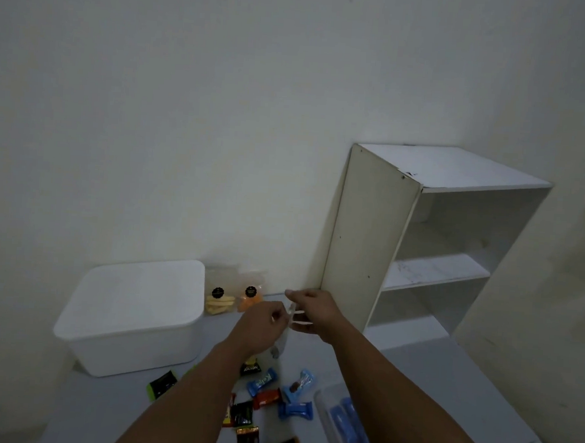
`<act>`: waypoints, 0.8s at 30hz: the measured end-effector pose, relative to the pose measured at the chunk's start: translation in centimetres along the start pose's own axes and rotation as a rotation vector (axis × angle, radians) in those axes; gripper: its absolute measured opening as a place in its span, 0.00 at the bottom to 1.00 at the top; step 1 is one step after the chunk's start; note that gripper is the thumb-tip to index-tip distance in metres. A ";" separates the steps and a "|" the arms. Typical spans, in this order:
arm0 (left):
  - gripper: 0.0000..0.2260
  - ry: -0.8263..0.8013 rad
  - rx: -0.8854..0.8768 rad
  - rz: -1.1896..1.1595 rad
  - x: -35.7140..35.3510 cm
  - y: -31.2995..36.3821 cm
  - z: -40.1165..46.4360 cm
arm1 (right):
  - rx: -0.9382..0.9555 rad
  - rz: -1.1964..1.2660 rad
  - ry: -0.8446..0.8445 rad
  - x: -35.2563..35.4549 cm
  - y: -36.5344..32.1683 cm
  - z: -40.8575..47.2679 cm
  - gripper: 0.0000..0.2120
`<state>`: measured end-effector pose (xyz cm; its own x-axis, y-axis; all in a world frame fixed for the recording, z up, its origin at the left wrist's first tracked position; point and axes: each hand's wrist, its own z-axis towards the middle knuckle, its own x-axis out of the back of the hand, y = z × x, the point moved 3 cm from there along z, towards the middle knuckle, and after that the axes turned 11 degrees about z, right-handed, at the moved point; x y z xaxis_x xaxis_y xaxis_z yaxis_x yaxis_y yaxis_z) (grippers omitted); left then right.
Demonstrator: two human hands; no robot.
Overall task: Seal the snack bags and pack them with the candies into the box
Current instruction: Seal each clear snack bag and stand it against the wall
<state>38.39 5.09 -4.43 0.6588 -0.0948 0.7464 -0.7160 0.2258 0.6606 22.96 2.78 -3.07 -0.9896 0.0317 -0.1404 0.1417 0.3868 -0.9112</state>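
Note:
Both my hands hold a clear snack bag (281, 344) by its top edge above the grey mat. My left hand (260, 325) pinches the left side of the top, my right hand (313, 313) the right side. The bag hangs down between them; its contents are hard to make out. A white box (134, 318) with its lid on stands to the left. Two more snack bags lean on the wall behind it: one with yellow snacks (218, 297), one with orange snacks (250, 295). Several wrapped candies (275, 396) lie scattered below my arms.
A white open shelf unit (430, 243) stands at the right against the wall. A clear tray with blue packets (343, 426) lies at the lower right on the grey mat (445, 384). A green-and-black candy (162, 383) sits by the box's front.

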 end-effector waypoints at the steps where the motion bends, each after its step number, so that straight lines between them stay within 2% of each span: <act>1: 0.11 0.026 0.014 -0.024 0.3 0.0 0.1 | 0.022 0.011 -0.009 -0.1 0.0 -0.1 0.18; 3: 0.11 0.066 0.050 -0.074 1.0 0.2 0.2 | 0.053 0.004 -0.024 -0.1 0.1 -0.2 0.17; 7: 0.10 0.060 0.118 -0.120 1.5 0.4 0.0 | 0.066 -0.028 -0.065 -0.4 0.4 -0.7 0.06; 11: 0.09 0.145 0.233 -0.051 1.9 -0.6 -0.4 | 0.150 -0.175 0.018 -0.2 -0.2 -1.4 0.03; 14: 0.11 0.232 0.310 -0.027 2.9 -0.7 -1.0 | 0.338 -0.370 0.160 0.4 -0.5 -1.8 0.06; 17: 0.12 0.214 0.298 -0.005 3.1 0.2 -1.2 | 0.587 -0.552 0.222 0.2 -0.4 -2.5 0.10; 19: 0.14 0.164 0.281 -0.052 2.8 0.8 -0.9 | 0.713 -0.629 0.169 -0.6 -0.7 -3.0 0.11; 21: 0.15 0.131 0.263 -0.092 2.5 0.8 -0.6 | 0.758 -0.775 0.094 -1.3 -0.9 -3.4 0.11; 24: 0.13 0.157 0.237 -0.024 2.6 0.5 -0.6 | 0.645 -0.966 0.044 -1.3 -0.2 -2.9 0.10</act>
<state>39.90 5.52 -2.19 0.6908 0.0581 0.7207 -0.7215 -0.0094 0.6923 24.13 5.32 -1.56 -0.6912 0.0162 0.7225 -0.6980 -0.2736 -0.6617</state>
